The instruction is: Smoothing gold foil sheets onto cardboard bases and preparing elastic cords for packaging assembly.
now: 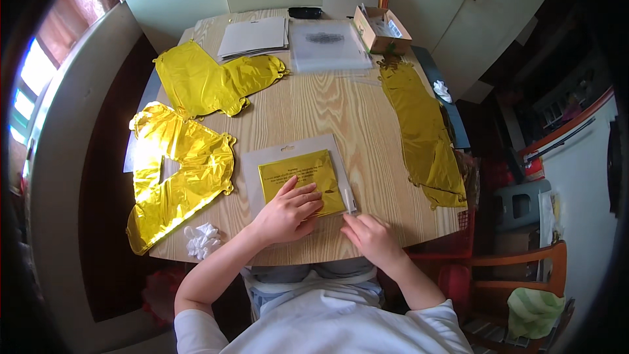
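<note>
A folded gold foil sheet (pixel 275 187) with dark print lies on a pale card (pixel 252 183) that has a hang hole at its top edge. Over the foil's lower part rests my left hand (pixel 291 213), fingers stretched out and lying flat. By the card's lower right corner, my right hand (pixel 373 239) pinches the end of a small, thin whitish strip (pixel 348 200), too small to make out fully. Unfolded gold foil balloons lie around: one (pixel 203 82) at the far left, a shiny one (pixel 190 164) at the near left, another gold piece (pixel 416 124) along the right edge.
At the back of the wooden table (pixel 308 108) stand a stack of pale cards (pixel 252 37), clear plastic sleeves (pixel 331 52), a black case (pixel 305 12) and an open cardboard box (pixel 386 42). Crumpled white tissue (pixel 203 240) sits near left. A wooden chair (pixel 553 269) stands at right.
</note>
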The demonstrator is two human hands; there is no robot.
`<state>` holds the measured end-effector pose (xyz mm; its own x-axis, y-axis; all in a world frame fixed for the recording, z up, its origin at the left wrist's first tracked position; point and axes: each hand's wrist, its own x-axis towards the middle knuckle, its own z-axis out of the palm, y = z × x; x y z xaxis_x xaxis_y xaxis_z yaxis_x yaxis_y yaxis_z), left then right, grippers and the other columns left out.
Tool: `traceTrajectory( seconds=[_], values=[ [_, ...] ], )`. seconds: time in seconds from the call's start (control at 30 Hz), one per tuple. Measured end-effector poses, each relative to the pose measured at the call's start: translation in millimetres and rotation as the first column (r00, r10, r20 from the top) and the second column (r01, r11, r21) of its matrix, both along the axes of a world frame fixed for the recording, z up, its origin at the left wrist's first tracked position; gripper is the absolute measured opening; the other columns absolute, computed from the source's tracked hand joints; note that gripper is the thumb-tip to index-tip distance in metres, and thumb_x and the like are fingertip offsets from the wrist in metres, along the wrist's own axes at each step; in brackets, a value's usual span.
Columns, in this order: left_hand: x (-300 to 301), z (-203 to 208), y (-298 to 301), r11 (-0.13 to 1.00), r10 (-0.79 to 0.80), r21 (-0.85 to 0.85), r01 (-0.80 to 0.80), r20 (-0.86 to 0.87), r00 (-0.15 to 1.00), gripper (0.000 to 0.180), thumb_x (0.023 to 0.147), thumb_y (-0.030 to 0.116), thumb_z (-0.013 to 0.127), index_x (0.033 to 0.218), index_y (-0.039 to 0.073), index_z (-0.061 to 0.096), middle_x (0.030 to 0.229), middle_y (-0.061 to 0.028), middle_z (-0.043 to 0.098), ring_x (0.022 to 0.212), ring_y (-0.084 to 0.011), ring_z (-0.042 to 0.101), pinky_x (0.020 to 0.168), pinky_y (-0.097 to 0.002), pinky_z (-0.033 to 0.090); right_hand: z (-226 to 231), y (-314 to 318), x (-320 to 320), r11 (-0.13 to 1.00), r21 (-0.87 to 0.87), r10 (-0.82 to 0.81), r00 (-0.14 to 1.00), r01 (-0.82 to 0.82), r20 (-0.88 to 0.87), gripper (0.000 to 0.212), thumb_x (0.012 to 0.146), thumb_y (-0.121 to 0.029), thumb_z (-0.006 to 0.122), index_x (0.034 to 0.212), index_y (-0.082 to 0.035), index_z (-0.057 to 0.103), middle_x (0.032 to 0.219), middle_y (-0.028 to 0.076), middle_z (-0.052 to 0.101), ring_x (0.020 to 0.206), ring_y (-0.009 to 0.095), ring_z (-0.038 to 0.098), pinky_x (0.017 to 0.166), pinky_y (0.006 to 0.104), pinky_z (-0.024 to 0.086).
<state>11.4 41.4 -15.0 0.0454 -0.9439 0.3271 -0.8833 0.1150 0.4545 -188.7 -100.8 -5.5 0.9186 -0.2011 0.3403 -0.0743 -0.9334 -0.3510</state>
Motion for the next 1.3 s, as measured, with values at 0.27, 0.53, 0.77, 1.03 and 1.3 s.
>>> traceTrajectory(
  seconds=[0.27, 0.53, 0.77, 1.03, 1.3],
  values=[
    [0.0, -0.2, 1.2, 1.000, -0.015, 0.017, 0.014, 0.040, 0.999, 0.031, 0.077, 0.018, 0.070, 0.107, 0.009, 0.069, 0.120, -0.0086, 0.063, 0.122, -0.0273, 0.054, 0.110, -0.0545, 0.030, -4.8, -37.4, 17.0, 0.996, -0.015, 0.089, 0.995, -0.090, -0.048, 0.039, 0.072, -0.026, 0.078, 0.103, -0.008, 0.063, 0.092, 0.005, 0.062, 0.087, 0.024, 0.062, 0.073, 0.0348, 0.051],
    [-0.1, 0.0, 0.6, 0.999, -0.026, 0.021, 0.025, 0.065, 0.998, 0.031, 0.078, 0.019, 0.069, 0.107, 0.009, 0.068, 0.121, -0.0084, 0.062, 0.122, -0.0280, 0.053, 0.110, -0.0551, 0.029, 1.2, -67.7, 25.3, 0.923, -0.065, 0.379, 0.925, -0.380, -0.018, 0.037, 0.075, -0.021, 0.075, 0.108, -0.008, 0.064, 0.112, 0.004, 0.062, 0.105, 0.021, 0.058, 0.092, 0.0358, 0.046],
    [-1.3, 0.8, 0.7, 0.999, -0.041, 0.032, 0.038, 0.093, 0.995, 0.031, 0.079, 0.021, 0.068, 0.107, 0.010, 0.066, 0.121, -0.0085, 0.061, 0.123, -0.0284, 0.052, 0.110, -0.0562, 0.029, -3.2, -62.7, 31.1, 0.906, -0.185, 0.393, 0.919, -0.382, 0.029, 0.031, 0.073, -0.011, 0.074, 0.103, -0.005, 0.065, 0.108, 0.005, 0.063, 0.100, 0.022, 0.059, 0.086, 0.0354, 0.050],
    [2.9, 2.9, 5.8, 0.994, -0.084, 0.079, 0.075, 0.113, 0.990, 0.031, 0.085, 0.020, 0.063, 0.115, 0.012, 0.064, 0.129, -0.0097, 0.057, 0.127, -0.0301, 0.048, 0.110, -0.0547, 0.030, 2.6, -59.6, 32.3, 0.913, -0.165, 0.385, 0.921, -0.373, 0.050, 0.025, 0.072, -0.010, 0.071, 0.096, -0.006, 0.066, 0.101, 0.003, 0.063, 0.098, 0.019, 0.059, 0.085, 0.0323, 0.051],
    [-3.2, 14.0, 57.7, 0.975, 0.036, 0.211, -0.067, 0.150, 0.988, 0.042, 0.087, 0.019, 0.062, 0.128, 0.014, 0.058, 0.139, -0.0118, 0.049, 0.133, -0.0302, 0.042, 0.111, -0.0502, 0.031, 3.0, -56.5, 24.2, 0.905, -0.211, 0.381, 0.924, -0.368, 0.025, 0.013, 0.070, -0.008, 0.070, 0.081, -0.007, 0.062, 0.089, 0.004, 0.063, 0.088, 0.020, 0.061, 0.077, 0.0316, 0.053]
  ],
)
